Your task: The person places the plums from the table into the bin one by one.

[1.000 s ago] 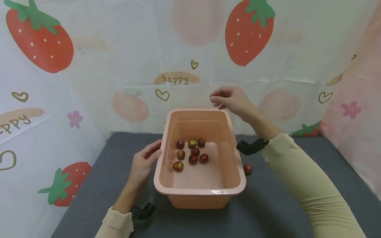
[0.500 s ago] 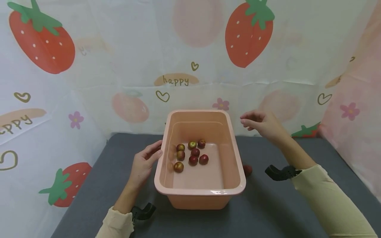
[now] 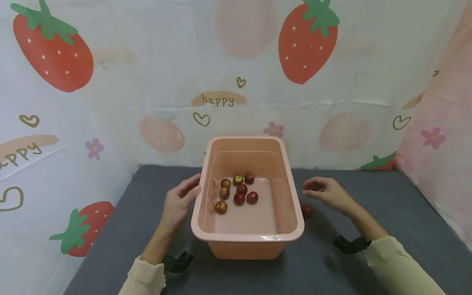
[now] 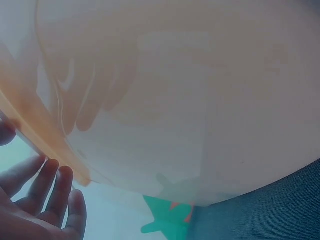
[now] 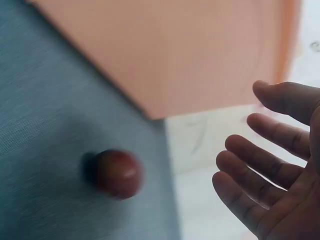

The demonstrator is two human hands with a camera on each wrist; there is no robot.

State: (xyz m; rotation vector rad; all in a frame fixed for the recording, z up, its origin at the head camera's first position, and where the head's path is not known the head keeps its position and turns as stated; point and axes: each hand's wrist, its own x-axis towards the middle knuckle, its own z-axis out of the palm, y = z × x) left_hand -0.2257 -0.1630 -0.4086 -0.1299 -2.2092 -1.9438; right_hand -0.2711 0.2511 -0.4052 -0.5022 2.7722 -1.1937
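A peach-coloured plastic basin stands in the middle, with several small round plum-like fruits, red to yellow-green, on its floor; one is a dark red fruit. My left hand holds the basin's left rim, thumb and fingertips at its edge, as the left wrist view also shows. Right of the basin my right hand hangs with relaxed fingers and nothing in them. Below and left of its fingertips, a single red fruit lies on the table beside the basin wall, partly covered by the rim; the right wrist view shows this fruit whole.
Dark grey cloth covers the table under the basin. Behind and at both sides hang cloth sheets printed with strawberries, hearts and flowers. Each wrist wears a black strap mount.
My right hand has moved from over the basin's back right corner out to the right and down towards the table. One fruit at the basin's back left has rolled slightly. My left hand stays put.
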